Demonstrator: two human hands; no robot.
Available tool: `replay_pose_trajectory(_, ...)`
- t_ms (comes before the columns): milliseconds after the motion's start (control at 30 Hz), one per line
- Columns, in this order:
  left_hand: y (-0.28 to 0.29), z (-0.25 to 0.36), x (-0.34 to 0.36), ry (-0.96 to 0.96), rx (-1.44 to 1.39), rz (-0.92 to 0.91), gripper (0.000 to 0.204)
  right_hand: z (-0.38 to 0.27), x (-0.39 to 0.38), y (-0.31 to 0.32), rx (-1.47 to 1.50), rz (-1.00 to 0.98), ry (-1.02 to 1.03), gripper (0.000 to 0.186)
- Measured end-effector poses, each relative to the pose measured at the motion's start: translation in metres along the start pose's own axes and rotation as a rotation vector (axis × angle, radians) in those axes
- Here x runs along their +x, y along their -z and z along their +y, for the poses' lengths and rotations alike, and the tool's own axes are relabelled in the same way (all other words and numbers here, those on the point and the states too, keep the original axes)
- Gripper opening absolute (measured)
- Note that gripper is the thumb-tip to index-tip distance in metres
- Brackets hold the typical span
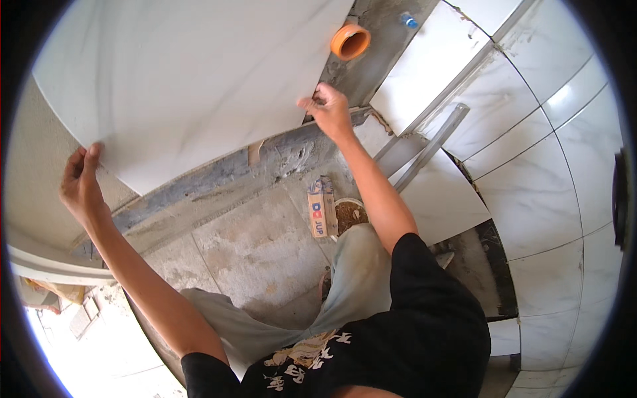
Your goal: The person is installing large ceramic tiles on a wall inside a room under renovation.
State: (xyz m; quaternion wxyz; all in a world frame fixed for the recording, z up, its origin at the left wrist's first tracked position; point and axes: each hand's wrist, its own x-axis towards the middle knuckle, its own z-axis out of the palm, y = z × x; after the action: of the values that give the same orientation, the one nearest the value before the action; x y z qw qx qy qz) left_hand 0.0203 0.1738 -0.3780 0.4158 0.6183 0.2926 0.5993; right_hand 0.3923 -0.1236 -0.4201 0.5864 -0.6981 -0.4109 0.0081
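A large white, faintly grey-veined tile point(192, 79) fills the upper left of the head view. At its left edge is my left hand point(85, 182), with the thumb and fingers closed on the tile's rim. My right hand point(328, 113) is at the tile's right edge near the lower corner, its thumb and fingertips pinched on that edge. Just beyond my right hand an orange pipe end point(350, 42) sticks out of bare grey cement. The tile's lower edge lies along a rough cement ledge point(232, 174); whether it touches cannot be told.
A long cardboard box point(321, 209) and a round tub of brown material point(350, 215) lie near my knee. A grey metal bar point(434, 147) leans by the white wall tiles point(531, 179) at right. A small blue-capped piece point(410, 21) sits past the pipe. Dusty floor tiles point(252, 232) lie below.
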Motion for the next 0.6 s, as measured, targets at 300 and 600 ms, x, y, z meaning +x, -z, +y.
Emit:
replay_pose_trajectory(300,0.009,0.009,-0.004,0.006,0.048,0.049,0.023,-0.012,-0.003,-0.006,-0.009,-0.022,0.048,0.027)
replay_pose_trajectory(600,-0.023,0.014,-0.019,-0.004,-0.125,0.147,0.022,-0.005,0.007,0.002,0.087,-0.079,-0.041,0.023)
